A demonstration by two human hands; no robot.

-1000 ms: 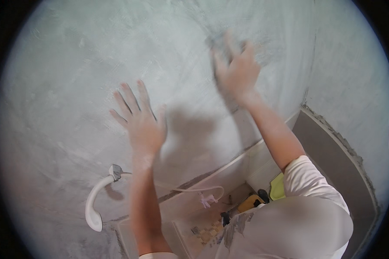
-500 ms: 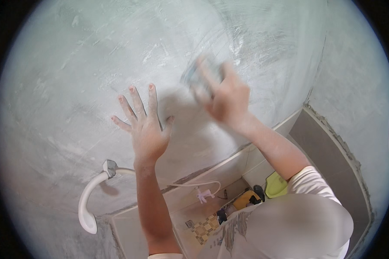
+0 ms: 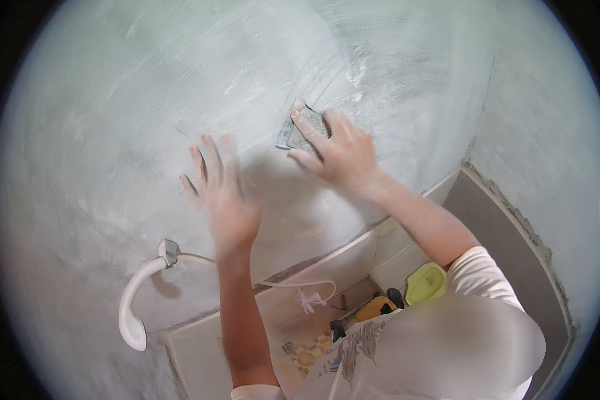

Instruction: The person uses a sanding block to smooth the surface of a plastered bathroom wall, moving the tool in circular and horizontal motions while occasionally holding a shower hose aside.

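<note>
My right hand (image 3: 350, 153) presses a grey piece of sandpaper (image 3: 315, 120) with blue print on its back against the dusty grey plaster wall (image 3: 133, 113). The index finger and thumb lie along its near side, and part of the sheet is covered by the fingers. To the left, my left hand (image 3: 232, 210) is at the wall with its fingers spread and nothing in it. Motion blurs that hand somewhat, so I cannot tell whether the palm touches the plaster. Pale dust coats the skin of both hands.
A white shower head (image 3: 132, 310) hangs in a chrome wall bracket (image 3: 169, 252) left of my left forearm, its pale hose (image 3: 300, 285) running right. Lower down are a pink tap-like fitting (image 3: 310, 300), a yellow-green basin (image 3: 425, 283) and a tiled ledge (image 3: 347, 253). The wall corner stands right.
My right hand and the sandpaper have shifted slightly left and down, and the sheet now shows clearly. My left hand has moved a little to the right, its fingers still spread.
</note>
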